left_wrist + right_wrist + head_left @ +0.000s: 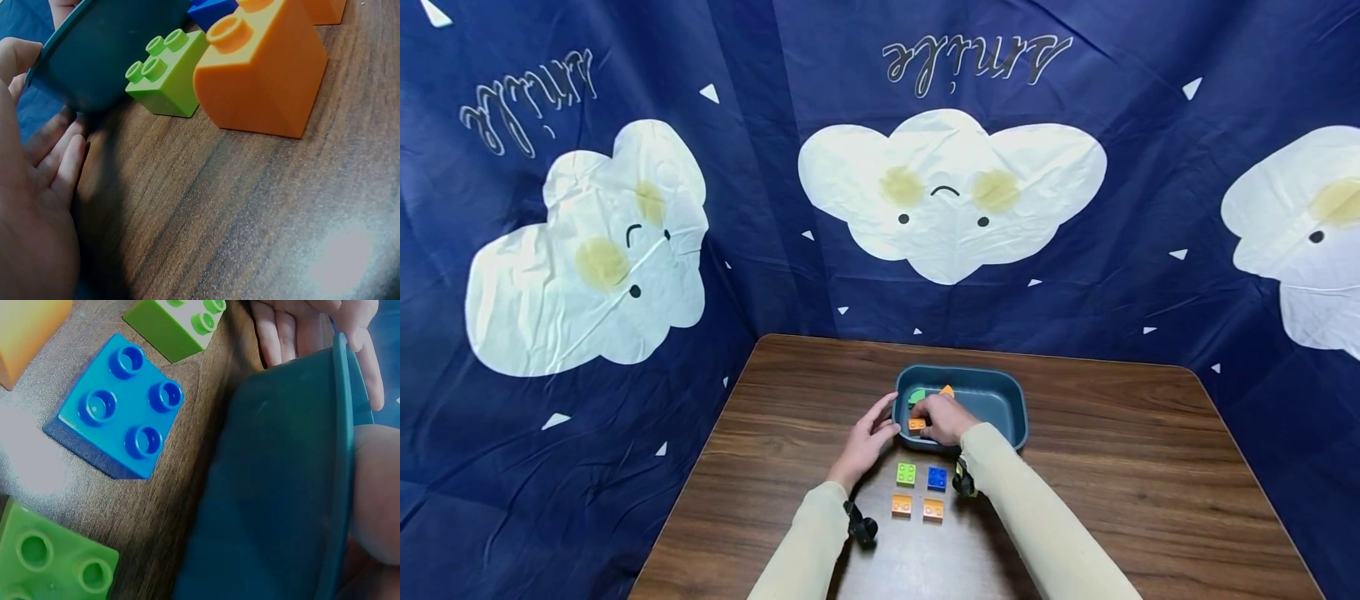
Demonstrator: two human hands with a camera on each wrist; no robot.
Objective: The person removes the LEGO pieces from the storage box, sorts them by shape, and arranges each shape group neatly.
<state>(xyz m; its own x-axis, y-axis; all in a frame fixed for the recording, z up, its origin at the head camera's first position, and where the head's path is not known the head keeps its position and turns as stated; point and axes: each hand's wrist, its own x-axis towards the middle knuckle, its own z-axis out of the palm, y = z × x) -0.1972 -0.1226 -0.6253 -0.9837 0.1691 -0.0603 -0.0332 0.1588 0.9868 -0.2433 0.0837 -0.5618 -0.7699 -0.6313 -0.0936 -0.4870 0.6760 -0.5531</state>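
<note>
Inside a dark teal bin (992, 375), my right hand (946, 418) pinches an orange toy building block (917, 424) near the bin's left front. A green piece (917, 397) and another orange piece (947, 390) lie in the bin beyond it. My left hand (865, 446) touches the bin's left side, its fingers spread and mostly straight. The left wrist view has a fingertip at the rim and other fingers low against the outer wall. The bin wall hides most of my right hand in the right wrist view.
On the wooden table (1112, 467), before the bin, lie a lime-green block (906, 474), a blue block (937, 478) and two orange blocks (902, 505). Another green block (56, 562) lies near the right wrist. A blue cloth (760, 167) with clouds hangs behind.
</note>
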